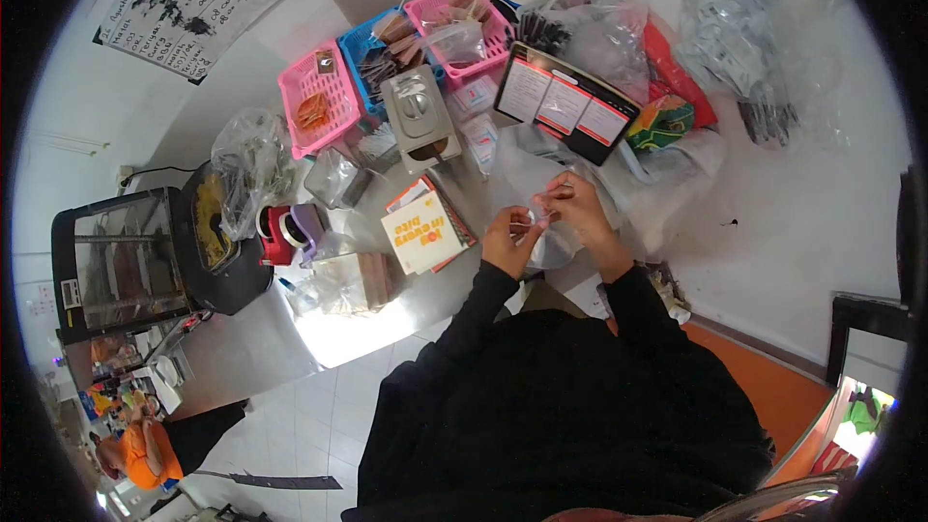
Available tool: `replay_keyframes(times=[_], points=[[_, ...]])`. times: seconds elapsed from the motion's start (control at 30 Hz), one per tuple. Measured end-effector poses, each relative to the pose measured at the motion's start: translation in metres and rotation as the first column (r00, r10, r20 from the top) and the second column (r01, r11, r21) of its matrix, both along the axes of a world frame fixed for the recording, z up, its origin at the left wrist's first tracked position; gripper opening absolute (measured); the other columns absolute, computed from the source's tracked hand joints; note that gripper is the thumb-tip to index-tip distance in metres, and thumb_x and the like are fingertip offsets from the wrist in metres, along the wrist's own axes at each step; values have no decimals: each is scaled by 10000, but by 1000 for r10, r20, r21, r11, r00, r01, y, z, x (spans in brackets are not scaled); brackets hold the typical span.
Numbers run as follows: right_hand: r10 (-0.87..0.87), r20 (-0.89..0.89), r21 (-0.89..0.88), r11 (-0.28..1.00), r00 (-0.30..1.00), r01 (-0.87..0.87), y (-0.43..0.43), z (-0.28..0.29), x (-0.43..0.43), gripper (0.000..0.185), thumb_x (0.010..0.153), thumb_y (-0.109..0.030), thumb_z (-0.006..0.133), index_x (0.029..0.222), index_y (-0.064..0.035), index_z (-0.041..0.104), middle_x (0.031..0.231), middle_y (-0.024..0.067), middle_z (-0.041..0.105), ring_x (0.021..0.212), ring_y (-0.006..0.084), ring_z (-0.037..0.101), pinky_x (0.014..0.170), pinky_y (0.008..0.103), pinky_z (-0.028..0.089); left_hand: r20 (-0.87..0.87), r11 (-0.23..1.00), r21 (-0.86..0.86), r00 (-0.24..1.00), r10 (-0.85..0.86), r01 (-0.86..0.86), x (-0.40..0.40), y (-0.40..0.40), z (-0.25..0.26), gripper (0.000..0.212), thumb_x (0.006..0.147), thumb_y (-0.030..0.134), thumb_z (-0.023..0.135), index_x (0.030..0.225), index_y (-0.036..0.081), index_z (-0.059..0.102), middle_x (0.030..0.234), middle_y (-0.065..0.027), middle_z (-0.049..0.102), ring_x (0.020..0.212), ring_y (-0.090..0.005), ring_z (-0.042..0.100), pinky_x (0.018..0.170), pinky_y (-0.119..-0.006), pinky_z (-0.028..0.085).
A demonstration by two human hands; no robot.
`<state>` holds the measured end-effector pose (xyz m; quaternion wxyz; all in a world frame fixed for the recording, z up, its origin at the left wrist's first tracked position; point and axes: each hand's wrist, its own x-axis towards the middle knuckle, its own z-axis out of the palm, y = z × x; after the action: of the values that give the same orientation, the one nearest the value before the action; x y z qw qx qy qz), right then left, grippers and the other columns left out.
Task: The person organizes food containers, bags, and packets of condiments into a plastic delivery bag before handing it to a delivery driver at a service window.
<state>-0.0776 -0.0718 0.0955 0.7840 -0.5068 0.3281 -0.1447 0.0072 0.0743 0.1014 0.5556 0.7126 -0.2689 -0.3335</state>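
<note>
My left hand [507, 241] and my right hand [583, 214] meet in front of me, fingertips nearly touching. Between them they pinch a thin piece of clear plastic [539, 213], whose exact form is hard to make out. Under and behind the hands spreads a large translucent plastic bag [516, 170] at the end of the steel counter. Left of my left hand lies a stack of flat printed cartons, the top one a cream box [420, 232] with orange lettering. A tablet [562, 103] with a lit screen leans just beyond the bag.
A lidded steel food container [417, 112] stands beyond the cartons, near pink baskets [348, 105] and a blue basket [355, 36] of sachets. Two tape dispensers [279, 235] sit left, before a glass display warmer [130, 261]. A person in orange [148, 449] stands far left.
</note>
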Motion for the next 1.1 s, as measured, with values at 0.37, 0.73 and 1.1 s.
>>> replay_keyframes(times=[0.37, 0.73, 1.1], points=[[121, 19, -268, 957, 993, -111, -2, 2, -22, 223, 812, -9, 658, 980, 1, 512, 885, 139, 671, 757, 128, 642, 650, 250, 516, 453, 995, -46, 886, 97, -86, -43, -12, -11, 640, 680, 227, 816, 1132, 11, 417, 971, -149, 585, 867, -246, 629, 732, -333, 529], [382, -398, -719, 435, 834, -542, -5, -95, -38, 282, 859, -175, 608, 1112, -67, 544, 1090, 124, 616, 1052, 292, 590, 871, 438, 472, 750, 904, -92, 568, 339, -417, 17, 33, -20, 199, 746, -22, 543, 932, 34, 590, 862, -185, 612, 815, -368, 597, 695, -441, 475], [179, -559, -779, 222, 810, -586, -30, -88, 0, 503, 866, -294, 580, 1285, -52, 443, 1284, 180, 466, 1150, 360, 493, 952, 518, 379, 580, 782, 71, 664, 473, -620, 5, 93, 51, 323, 889, 302, 593, 765, 5, 619, 589, -132, 565, 466, -222, 556, 465, -338, 412]])
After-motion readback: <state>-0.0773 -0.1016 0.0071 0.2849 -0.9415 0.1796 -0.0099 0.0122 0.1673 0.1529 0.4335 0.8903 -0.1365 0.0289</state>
